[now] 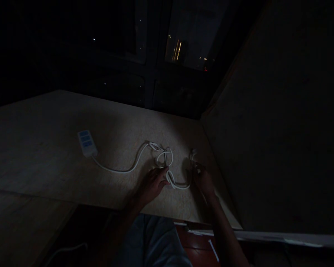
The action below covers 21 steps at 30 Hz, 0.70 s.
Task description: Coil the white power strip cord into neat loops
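A white power strip (86, 143) with blue socket faces lies on the left part of the pale countertop (58, 118). Its white cord (122, 171) runs right into loose, tangled loops near the middle. My left hand (155, 182) has its thumb and fingers closed on a loop of that cord. On the right, my right hand (202, 178) pinches the cord close to its plug end (193, 152), which points away from me. Between both hands a doubled length of cord sags. Dim light hides the finer finger detail.
Dark window panes (195, 40) with distant lights rise behind the counter. A wall (275, 129) bounds the right side. Below the counter's front edge are my clothed legs (156, 241), a reddish floor (196, 246) and another pale cord (68, 249) at lower left.
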Tool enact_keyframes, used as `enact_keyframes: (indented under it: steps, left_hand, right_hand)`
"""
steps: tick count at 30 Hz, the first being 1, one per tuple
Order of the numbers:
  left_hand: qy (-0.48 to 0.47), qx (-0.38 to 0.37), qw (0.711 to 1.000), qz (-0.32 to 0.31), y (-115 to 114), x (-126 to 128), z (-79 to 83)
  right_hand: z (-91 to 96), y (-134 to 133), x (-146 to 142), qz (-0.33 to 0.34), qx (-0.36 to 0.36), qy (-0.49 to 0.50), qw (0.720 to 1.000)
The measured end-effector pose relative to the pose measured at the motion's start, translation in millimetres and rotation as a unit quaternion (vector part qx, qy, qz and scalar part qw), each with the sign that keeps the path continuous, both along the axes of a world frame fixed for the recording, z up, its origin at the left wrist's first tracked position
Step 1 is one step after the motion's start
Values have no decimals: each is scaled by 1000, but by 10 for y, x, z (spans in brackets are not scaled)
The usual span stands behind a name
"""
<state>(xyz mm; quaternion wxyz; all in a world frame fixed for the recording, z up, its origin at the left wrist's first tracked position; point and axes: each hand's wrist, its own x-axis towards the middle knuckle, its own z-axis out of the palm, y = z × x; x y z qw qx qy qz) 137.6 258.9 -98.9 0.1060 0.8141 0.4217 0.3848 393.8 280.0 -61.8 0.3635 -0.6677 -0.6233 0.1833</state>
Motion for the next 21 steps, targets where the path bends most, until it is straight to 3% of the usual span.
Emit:
enact_keyframes:
  steps: [3, 9, 14, 21]
  left_hand:
    - [0, 19, 1000, 11, -4, -3, 21]
    - [20, 66, 998, 13, -48, 16, 50]
    - [-4, 71, 997, 33, -80, 23, 37]
    - [-71, 80, 992, 61, -76, -2, 52]
  right_hand:
    - [111, -290, -152, -9, 56, 10, 998]
    - [118, -756, -602, 153, 99, -3, 983]
    - [-34, -790, -816, 130, 161, -55, 977]
    - [-109, -698, -815, 99, 254, -45, 961]
